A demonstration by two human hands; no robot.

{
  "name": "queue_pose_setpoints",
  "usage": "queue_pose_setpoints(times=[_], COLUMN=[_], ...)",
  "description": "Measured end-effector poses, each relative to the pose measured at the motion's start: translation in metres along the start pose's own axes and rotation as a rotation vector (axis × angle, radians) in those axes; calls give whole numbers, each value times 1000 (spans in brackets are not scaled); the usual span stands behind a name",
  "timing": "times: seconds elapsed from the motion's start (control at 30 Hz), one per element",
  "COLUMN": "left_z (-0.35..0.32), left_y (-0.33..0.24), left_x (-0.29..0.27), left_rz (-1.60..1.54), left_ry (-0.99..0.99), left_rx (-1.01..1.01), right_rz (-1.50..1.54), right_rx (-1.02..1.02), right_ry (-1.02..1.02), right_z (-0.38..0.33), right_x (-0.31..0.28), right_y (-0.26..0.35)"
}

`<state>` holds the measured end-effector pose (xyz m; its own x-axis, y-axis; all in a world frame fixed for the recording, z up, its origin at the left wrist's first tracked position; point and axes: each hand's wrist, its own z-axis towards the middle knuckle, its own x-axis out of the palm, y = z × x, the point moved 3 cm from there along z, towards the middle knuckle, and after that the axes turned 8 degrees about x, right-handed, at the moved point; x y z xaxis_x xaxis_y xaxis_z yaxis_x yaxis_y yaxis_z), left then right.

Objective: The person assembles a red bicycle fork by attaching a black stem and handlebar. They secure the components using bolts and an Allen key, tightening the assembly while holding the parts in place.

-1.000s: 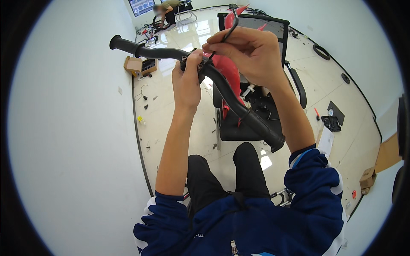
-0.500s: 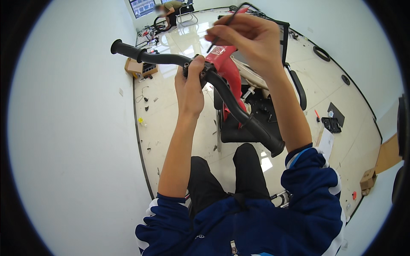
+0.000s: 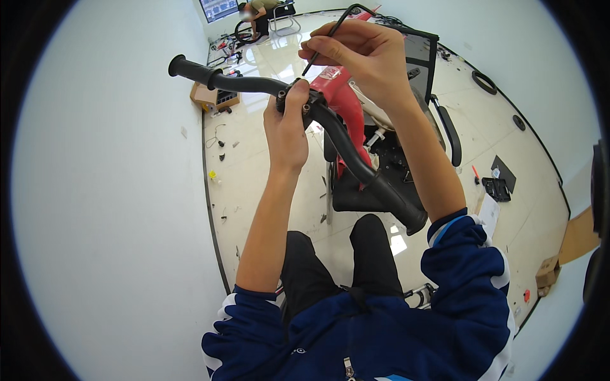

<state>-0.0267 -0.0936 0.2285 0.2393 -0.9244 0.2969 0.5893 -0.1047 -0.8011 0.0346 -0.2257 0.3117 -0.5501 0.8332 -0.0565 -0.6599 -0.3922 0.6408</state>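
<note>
A black handlebar [image 3: 344,143] with dark grips slants across in front of me, joined to a red bicycle frame [image 3: 348,105]. My left hand [image 3: 289,136] is closed around the stem clamp [image 3: 306,109] at the bar's middle, thumb lying on top and fingers mostly hidden behind it. Bolt heads show on the clamp's near face. Higher up and to the right, my right hand [image 3: 375,63] pinches a black L-shaped hex key [image 3: 332,37]. The key's long arm points down at the clamp, its tip just above my left thumb; I cannot tell whether it touches.
Under the frame is a black chair seat [image 3: 356,198] with an armrest [image 3: 447,130]. A box of parts [image 3: 206,96] stands by the left wall. A person [image 3: 259,16] sits at the far end. Tires [image 3: 484,82] and a black tool case [image 3: 496,189] lie on the right.
My right hand has shifted a little left, bringing the hex key's tip closer to the clamp. The left hand keeps its hold, and the whole view has moved slightly.
</note>
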Motion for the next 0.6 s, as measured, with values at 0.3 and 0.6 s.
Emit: queue_pose_setpoints(times=[0.3, 0.6], left_z=[-1, 1], left_y=[-1, 3], left_x=[4, 8], left_rz=[2, 225], left_ry=[-6, -34], left_rx=[8, 70], right_rz=[-183, -111], right_rx=[12, 14], right_ry=[7, 57], right_z=[-1, -12], right_x=[3, 17], right_y=[2, 6])
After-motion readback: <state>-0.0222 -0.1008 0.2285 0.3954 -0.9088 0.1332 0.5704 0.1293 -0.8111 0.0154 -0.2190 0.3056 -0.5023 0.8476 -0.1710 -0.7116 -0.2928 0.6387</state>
